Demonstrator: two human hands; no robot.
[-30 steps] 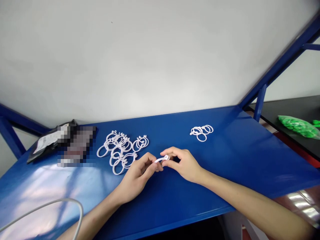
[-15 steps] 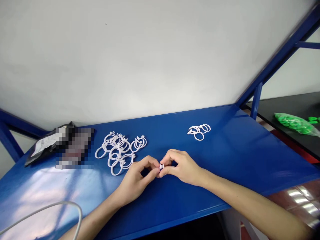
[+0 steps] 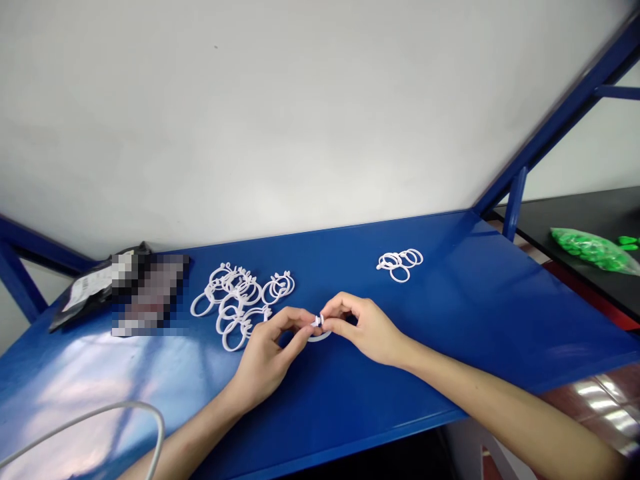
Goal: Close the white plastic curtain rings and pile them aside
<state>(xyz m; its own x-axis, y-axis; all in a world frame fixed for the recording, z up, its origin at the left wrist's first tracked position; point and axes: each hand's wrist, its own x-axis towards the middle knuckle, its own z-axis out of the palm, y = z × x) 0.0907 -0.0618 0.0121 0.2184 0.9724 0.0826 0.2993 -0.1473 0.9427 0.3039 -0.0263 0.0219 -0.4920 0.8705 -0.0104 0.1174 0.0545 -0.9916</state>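
Hands, two, bare, meeting fingertip to fingertip low over the blue tabletop (image 3: 465,333).

Left hand (image 3: 265,360): fingers curled, thumb and forefinger pinched on one side of the white ring (image 3: 319,331); the other fingers are tucked loosely beneath.

Right hand (image 3: 369,330): thumb and forefinger closed on the small knobbed end of the same ring, remaining fingers bent inward, palm turned down.

White ring: thin plastic loop, held between both hands at their meeting point, its lower arc hanging close to the tabletop; whether it touches the surface cannot be told.

Large pile of rings (image 3: 240,300): many white loops of the same kind, overlapping, lying just beyond the left hand.

Small cluster of rings (image 3: 400,263): a few loops, lying beyond the right hand, well apart from it.

Black pouch (image 3: 85,290): flat, partly blurred, far out past the left hand, at the tabletop's far corner.

White cable (image 3: 130,407): curved, lying beside the left forearm, on the outer side.

Green bag (image 3: 595,250): on a separate dark table, far out past the right hand.
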